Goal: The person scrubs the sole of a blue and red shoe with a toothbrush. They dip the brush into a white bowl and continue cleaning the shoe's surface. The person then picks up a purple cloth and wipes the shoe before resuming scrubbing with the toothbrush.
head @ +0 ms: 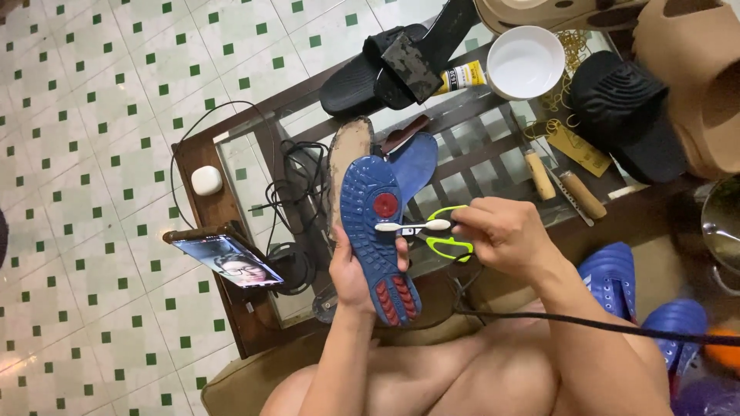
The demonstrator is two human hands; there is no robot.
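The left hand (356,270) comes up from the lower middle of the view with the forearm rising almost straight, the wrist bent slightly back. It is wrapped around a blue shoe sole (378,231), thumb on the near left edge and fingers curled behind the right edge, so the sole stands tilted with its tread facing the camera. The tread has a round red patch near the middle and red ribbed patches at the lower end.

The right hand (501,235) reaches in from the right, its forearm crossing from the lower right corner. Its fingers are closed on a pair of scissors with yellow-green handles (447,231), held level, with the white tip pointing left and touching the sole just below the red round patch.

Behind the sole, a worn brown insole (348,158) and a blue insole (416,158) lie on the glass-topped surface (478,146). A black cable (297,185) is coiled to the left, near a phone (227,262) propped at the surface's left edge and a small white case (206,180).

Farther back are a black slide sandal (378,65), a white bowl (526,62), a glue tube (462,77), 2 wooden-handled tools (559,185) and a black shoe (628,108). Blue shoes (617,277) sit low on the right.
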